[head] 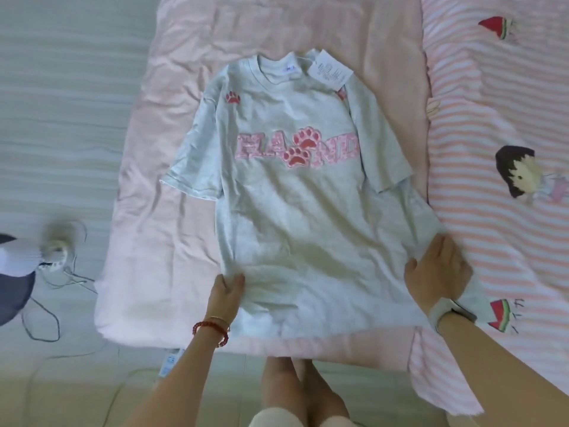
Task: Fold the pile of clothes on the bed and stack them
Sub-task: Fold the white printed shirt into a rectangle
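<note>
A pale grey T-shirt (295,211) is lying front-up on the pink bed (172,124), stretching away from the hands with its collar at the far end and its hem nearest the person. Pink lettering and red paw prints (303,146) are running across the chest, well beyond both hands, and a white paper tag (331,69) is sitting at the collar, farther still.

The left hand (228,288) is gripping the shirt's lower left edge, its thumb lying on top of the cloth and its fingers curling under the edge. A red bead bracelet (212,326) is circling that wrist. The right hand (437,266) is pressing flat on the shirt's lower right side, its fingers spread and fairly straight, holding the cloth down rather than pinching it. Between the two hands the hem area is lying slightly rumpled.

Just to the right of the right hand, a pink-and-white striped quilt (492,118) with watermelon and cartoon prints is covering that side of the bed. Well to the left of the left hand, cables (46,309) are trailing on the floor (61,87).
</note>
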Demonstrator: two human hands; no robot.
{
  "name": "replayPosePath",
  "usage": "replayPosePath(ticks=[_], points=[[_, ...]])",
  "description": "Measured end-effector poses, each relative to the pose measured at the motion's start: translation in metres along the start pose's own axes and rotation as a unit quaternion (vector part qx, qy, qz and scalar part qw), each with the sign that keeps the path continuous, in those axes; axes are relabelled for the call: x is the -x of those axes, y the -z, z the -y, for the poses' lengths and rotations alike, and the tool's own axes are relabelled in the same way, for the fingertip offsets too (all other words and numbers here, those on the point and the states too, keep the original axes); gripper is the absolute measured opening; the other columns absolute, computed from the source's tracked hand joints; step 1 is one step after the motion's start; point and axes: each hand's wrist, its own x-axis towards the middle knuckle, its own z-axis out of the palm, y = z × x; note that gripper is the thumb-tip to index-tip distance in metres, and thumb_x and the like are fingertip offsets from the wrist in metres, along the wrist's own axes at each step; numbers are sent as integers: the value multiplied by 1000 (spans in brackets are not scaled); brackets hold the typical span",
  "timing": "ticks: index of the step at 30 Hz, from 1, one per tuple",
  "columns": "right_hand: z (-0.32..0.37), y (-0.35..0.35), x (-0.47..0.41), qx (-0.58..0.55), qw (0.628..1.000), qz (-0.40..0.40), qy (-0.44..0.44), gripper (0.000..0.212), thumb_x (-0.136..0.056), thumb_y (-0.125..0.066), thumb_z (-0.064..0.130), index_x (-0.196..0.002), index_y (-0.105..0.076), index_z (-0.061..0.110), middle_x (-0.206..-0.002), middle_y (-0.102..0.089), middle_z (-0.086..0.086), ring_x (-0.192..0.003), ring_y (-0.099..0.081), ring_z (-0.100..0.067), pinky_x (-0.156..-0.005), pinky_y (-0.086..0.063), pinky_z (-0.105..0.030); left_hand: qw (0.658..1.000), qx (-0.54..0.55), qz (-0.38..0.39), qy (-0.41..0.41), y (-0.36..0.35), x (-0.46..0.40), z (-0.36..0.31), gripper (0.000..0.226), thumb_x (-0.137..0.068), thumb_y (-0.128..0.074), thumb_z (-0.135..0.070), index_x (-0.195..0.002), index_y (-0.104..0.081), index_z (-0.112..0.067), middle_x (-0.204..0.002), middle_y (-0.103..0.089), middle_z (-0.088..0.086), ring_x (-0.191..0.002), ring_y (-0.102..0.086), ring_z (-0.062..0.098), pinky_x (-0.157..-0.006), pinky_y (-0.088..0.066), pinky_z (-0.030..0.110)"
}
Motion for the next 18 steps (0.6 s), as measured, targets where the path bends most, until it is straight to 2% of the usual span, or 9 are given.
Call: replayPosePath(ticks=[2,4,6,7,10,12,14,16,18], points=[[-3,3,1,6,1000,-16,-3,65,-76,-66,7,-130,-37,-14,-130,-43,-33,-119,-42,-45,-92,-31,-54,999,5,-9,-38,5,15,0,21,-94,-52,-23,-91,-45,-4,-74,-50,1,-67,-48,18,-56,-39,25],[-4,10,2,19,1000,-20,-14,58,-81,-62,11,-130,-38,-10,-127,-44,-32,-117,-41,-42,-91,-31,-51,998,24,-14,-52,15,28,1,30,-87,-61,-30,-89,-45,-5,-71,-50,1,-64,-49,19,-53,-40,26],[-8,16,7,13,999,-15,-45,57,-85,-59,14,-132,-35,-7,-129,-42,-31,-118,-38,-41,-90,-31,-50,998,52,19,-19,28,37,5,31,-80,-67,-33,-85,-51,-7,-70,-55,3,-59,-52,17,-49,-43,26],[-11,18,11,9,998,-10,-63,57,-85,-58,16,-132,-34,-6,-131,-40,-30,-119,-36,-40,-90,-31,-49,997,59,43,6,33,41,9,25,-83,-67,-30,-83,-55,-8,-70,-58,4,-58,-54,18,-48,-45,28],[-24,17,23,-8,995,-29,-93,53,-84,-58,13,-127,-34,-7,-131,-36,-28,-115,-36,-40,-86,-31,-50,997,32,67,33,44,48,21,19,-91,-59,-22,-80,-60,-7,-74,-61,7,-70,-55,22,-61,-46,30],[-32,16,29,-24,994,-53,-93,50,-84,-57,10,-124,-36,-9,-128,-36,-29,-112,-37,-41,-83,-30,-50,999,22,31,26,44,53,26,17,-94,-52,-17,-84,-57,-5,-75,-56,6,-69,-50,19,-59,-41,26],[-37,16,30,-38,993,-64,-94,45,-85,-57,10,-121,-40,-13,-126,-38,-32,-112,-37,-43,-86,-29,-51,999,11,-27,18,38,57,31,14,-96,-47,-16,-90,-51,-4,-78,-54,9,-65,-47,18,-56,-37,27],[-39,18,31,-35,994,-53,-91,40,-87,-56,10,-116,-44,-14,-123,-41,-34,-114,-37,-43,-88,-29,-52,996,10,-83,14,32,63,33,12,-96,-43,-16,-92,-46,-5,-78,-51,9,-71,-47,24,-62,-35,29],[-42,20,33,-25,995,-32,-89,36,-89,-54,12,-113,-46,-13,-117,-47,-34,-113,-39,-42,-87,-30,-49,995,14,-98,3,29,67,35,16,-94,-46,-21,-91,-44,-6,-75,-50,6,-77,-49,27,-66,-35,32]])
